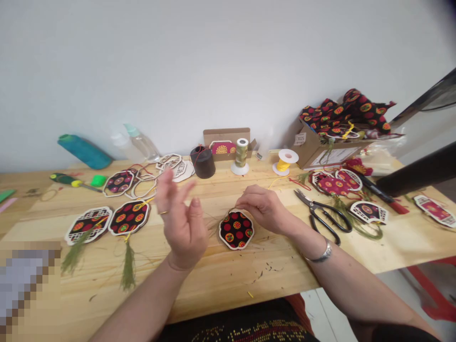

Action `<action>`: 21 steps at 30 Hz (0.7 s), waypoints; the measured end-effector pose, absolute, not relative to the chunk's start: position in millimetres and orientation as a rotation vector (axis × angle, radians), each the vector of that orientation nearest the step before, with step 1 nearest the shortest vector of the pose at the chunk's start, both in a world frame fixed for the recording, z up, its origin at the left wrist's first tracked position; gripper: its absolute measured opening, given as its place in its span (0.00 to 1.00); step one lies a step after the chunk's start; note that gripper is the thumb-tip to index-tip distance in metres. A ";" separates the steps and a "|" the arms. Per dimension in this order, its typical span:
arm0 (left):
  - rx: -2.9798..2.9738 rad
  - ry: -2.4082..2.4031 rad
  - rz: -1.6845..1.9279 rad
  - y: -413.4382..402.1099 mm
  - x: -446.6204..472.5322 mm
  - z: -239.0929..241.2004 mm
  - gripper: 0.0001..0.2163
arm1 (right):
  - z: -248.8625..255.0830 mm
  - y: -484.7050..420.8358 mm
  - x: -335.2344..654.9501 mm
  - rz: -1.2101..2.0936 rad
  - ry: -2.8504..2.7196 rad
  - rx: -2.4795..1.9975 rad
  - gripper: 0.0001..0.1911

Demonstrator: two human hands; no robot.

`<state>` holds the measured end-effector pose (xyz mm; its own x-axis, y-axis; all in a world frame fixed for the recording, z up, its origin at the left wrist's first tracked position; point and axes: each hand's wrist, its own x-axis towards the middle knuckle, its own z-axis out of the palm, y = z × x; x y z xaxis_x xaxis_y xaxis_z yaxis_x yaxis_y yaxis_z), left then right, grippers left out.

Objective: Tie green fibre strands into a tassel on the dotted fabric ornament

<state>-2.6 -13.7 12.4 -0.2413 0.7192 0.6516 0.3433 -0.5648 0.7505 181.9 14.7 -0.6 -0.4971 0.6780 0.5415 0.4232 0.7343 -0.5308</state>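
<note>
A black ornament with red and yellow flowers and a white wooden rim [236, 229] lies flat on the wooden table [221, 280] in front of me. My right hand [261, 207] rests at its upper right edge, fingers curled together and pinching something I cannot make out. My left hand [182, 214] is raised above the table to the left of the ornament, palm turned inward, fingers spread and holding nothing. It is slightly smeared by motion.
Two finished ornaments with green tassels [107, 223] lie at the left, wooden frames [174, 167] behind them. Black scissors [322, 213] lie right of my hand. Thread spools [241, 156], a dark cup [203, 162] and a cardboard box of patterned fabric [333, 135] stand at the back.
</note>
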 end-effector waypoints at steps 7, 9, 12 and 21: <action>1.994 1.144 1.176 -13.7 6.3 -5.9 0.22 | -4.1 13.9 179.6 0.382 -2.230 -0.750 0.10; 2.023 1.173 1.131 -12.6 7.1 -10.3 0.21 | -4.5 14.2 179.4 0.380 -2.233 -0.730 0.10; 2.065 1.212 1.096 -11.6 6.6 -13.9 0.19 | -4.1 14.1 179.5 0.374 -2.231 -0.734 0.11; 2.449 1.208 1.131 -11.6 4.0 -20.0 0.14 | -5.2 14.0 180.3 0.366 -2.233 -0.808 0.09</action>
